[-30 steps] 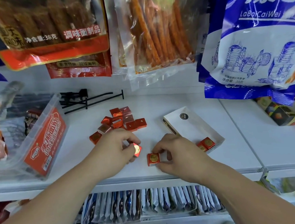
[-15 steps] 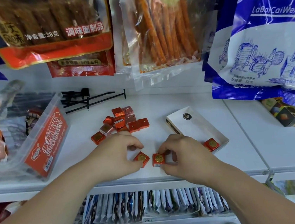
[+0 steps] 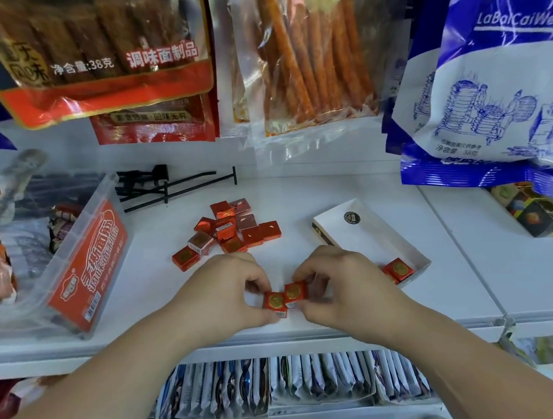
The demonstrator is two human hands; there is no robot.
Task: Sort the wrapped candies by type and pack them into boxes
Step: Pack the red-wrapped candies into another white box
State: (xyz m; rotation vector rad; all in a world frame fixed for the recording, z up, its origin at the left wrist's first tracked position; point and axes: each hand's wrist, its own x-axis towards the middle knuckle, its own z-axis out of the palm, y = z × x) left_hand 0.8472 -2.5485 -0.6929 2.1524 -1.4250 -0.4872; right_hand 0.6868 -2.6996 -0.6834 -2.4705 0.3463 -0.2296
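Left hand: fingers curled, pinching a red square candy with a gold disc on top between thumb and fingertips, low over the front edge of the white shelf
Right hand: curled the same way, pinching a second gold-disc candy that sits edge to edge with the first one, the two touching
White box: open and shallow, lying at an angle just right of the right hand, a round dark sticker on its floor; one red gold-disc candy lies in its near corner, with a sliver of another beside it, half hidden by the hand
Loose pile: a dozen or so red foil squares heaped on the shelf behind the hands, a couple paler and pinkish
Clear tub: left on the shelf, red label on its side, wrapped snacks inside
Black hooks: lying flat behind the pile
Hanging snack bags: dangle above the shelf
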